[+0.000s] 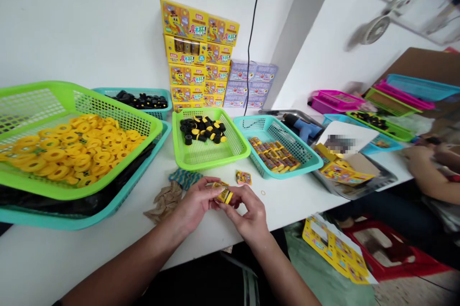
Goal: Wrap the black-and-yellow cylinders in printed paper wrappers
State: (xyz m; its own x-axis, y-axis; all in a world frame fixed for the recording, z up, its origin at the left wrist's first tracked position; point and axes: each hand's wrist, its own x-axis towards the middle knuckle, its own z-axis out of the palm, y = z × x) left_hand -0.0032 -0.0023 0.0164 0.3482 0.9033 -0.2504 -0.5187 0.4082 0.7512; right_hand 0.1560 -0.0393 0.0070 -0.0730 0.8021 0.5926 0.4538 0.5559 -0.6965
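Your left hand and your right hand meet just above the white desk, and each grip is closed on a small yellow printed packet, pinching it between thumbs and fingertips. A second small printed packet lies on the desk just ahead of your right hand, with a thin rubber band near it. Just beyond your left hand are a blue knitted scrap and a loose heap of brown wrappers.

Straight ahead, a green plastic basket holds black-and-yellow cylinders. To its right, a teal basket holds rows of small yellow packets. On your left, a larger green basket is piled with yellow rings, and it sits on a teal basket lined with black plastic. Yellow printed boxes stand stacked against the wall behind. At the far right, a co-worker's hand rests at the desk edge, well apart from yours. A yellow printed sheet lies on the floor by a red stool.
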